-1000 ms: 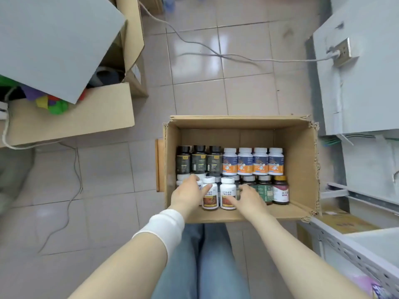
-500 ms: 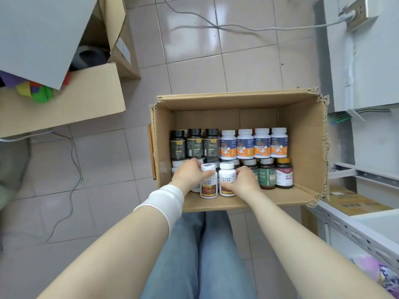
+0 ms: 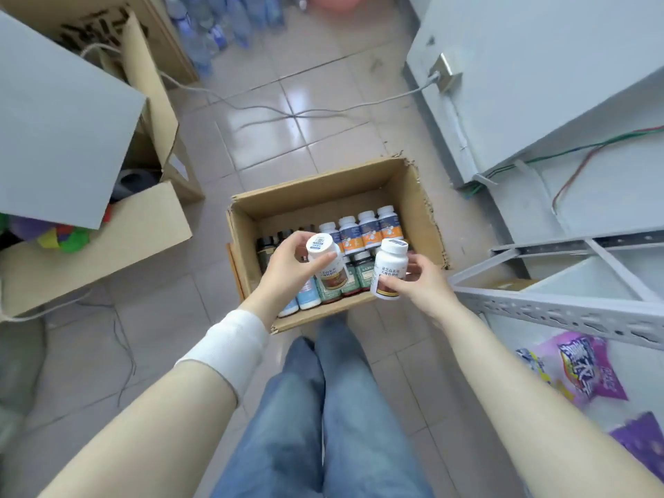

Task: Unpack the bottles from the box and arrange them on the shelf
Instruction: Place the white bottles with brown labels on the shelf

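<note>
White plastic with white caps and brown-and-red labels: two bottles are held in the air, slightly tilted, near each other but apart. The left bottle [image 3: 332,273] sits in the left hand [image 3: 287,262], with the thumb laid across its front below the cap and the fingers [image 3: 300,239] curled behind it. The right bottle [image 3: 391,267] is gripped by the right hand [image 3: 422,282], thumb on the lower label and fingers wrapped round its far side.

Nearer than the fingers are a white wristband [image 3: 230,348] on the left forearm and blue jeans [image 3: 323,407]. Directly beneath the fingers a cardboard box [image 3: 413,206] stands open on the pale tiled floor [image 3: 161,318], with rows of bottles [image 3: 370,228] standing in it. To the right of the right hand's fingers runs the grey metal shelf [image 3: 560,310], with purple packets [image 3: 582,368] on a lower level. Beyond the fingers a grey cable [image 3: 287,115] trails over the tiles to a wall socket [image 3: 449,70]. To the left of the left hand's fingers stands a larger carton [image 3: 107,239].
</note>
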`<state>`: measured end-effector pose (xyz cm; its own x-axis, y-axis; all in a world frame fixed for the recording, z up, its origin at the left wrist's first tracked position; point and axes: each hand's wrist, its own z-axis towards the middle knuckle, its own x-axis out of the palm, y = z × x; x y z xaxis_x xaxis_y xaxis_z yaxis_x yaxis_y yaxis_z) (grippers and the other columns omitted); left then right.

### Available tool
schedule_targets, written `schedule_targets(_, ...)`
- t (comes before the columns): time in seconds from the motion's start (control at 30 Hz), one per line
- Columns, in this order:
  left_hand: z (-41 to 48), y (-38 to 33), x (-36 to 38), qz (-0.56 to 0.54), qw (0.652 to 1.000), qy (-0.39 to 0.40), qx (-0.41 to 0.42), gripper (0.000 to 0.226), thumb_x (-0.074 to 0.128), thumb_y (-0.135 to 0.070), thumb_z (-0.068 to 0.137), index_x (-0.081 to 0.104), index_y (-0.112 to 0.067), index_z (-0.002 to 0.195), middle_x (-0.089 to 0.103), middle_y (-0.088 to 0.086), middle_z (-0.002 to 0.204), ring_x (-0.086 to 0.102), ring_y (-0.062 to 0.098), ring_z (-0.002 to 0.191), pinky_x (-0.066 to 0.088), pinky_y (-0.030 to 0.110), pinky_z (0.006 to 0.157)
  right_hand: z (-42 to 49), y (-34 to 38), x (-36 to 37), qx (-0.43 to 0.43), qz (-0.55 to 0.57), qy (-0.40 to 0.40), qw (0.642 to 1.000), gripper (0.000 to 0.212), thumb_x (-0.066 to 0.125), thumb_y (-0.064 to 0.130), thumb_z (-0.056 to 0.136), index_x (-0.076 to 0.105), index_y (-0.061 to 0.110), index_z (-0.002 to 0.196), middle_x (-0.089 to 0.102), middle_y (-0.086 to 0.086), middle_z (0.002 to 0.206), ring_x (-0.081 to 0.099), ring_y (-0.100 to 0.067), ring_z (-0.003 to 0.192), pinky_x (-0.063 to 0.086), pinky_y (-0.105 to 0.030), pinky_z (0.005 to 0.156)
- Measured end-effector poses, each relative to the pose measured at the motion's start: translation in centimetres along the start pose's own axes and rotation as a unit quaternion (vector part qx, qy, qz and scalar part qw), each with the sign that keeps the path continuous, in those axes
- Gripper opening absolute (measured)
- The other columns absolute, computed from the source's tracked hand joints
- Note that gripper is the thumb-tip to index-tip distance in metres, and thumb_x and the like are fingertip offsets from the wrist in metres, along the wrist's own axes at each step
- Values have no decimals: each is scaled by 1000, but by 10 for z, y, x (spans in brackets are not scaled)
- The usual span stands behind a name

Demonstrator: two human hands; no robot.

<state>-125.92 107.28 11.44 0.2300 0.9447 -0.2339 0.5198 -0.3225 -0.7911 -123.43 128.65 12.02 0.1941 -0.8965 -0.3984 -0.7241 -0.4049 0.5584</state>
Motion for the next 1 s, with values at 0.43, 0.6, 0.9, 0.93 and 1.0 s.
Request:
schedule_targets(0.43, -179, -220, 73, 53, 919, 181, 347, 22, 69, -24, 82, 59, -24, 100, 64, -14, 92, 61, 6, 89, 49, 14, 76, -287, -18, -135, -147, 202, -267, 931, 36, 77, 15, 73, 56, 22, 102, 65, 8, 90, 62, 7, 75, 45, -6, 62)
schedule_targets(0.6, -269, -283, 132, 67, 855, 241, 455, 32, 76, -38, 70, 61, -26, 96, 67, -11, 92, 61, 0, 89, 49, 7, 71, -393, -60, -198, -195, 215, -368, 883, 33, 77, 13, 71, 57, 28, 92, 67, 6, 96, 63, -10, 88, 48, -21, 74)
schedule_targets(0.9, -414, -382, 270, 70, 747, 260, 608, 17, 67, -39, 78, 60, -31, 91, 63, -20, 87, 60, -7, 83, 48, 5, 72, -537, -133, -318, -263, 207, -510, 792, 32, 76, 15, 72, 56, 28, 94, 67, 8, 97, 61, -5, 86, 50, -13, 69)
schedule_targets(0.93, -421, -393, 286, 77, 738, 257, 619, 15, 67, -35, 82, 60, -28, 94, 63, -20, 87, 59, -7, 82, 46, 4, 72, -546, -137, -330, -266, 204, -525, 782, 33, 76, 16, 72, 55, 29, 94, 66, 9, 98, 61, -5, 86, 49, -13, 70)
schedule_targets(1.0, -428, -414, 316, 94, 731, 255, 626, 15, 67, -35, 84, 59, -27, 94, 62, -18, 85, 59, -3, 83, 45, 10, 72, -560, -142, -353, -269, 200, -551, 765, 34, 76, 18, 72, 54, 32, 94, 65, 9, 101, 62, -8, 90, 48, -19, 76)
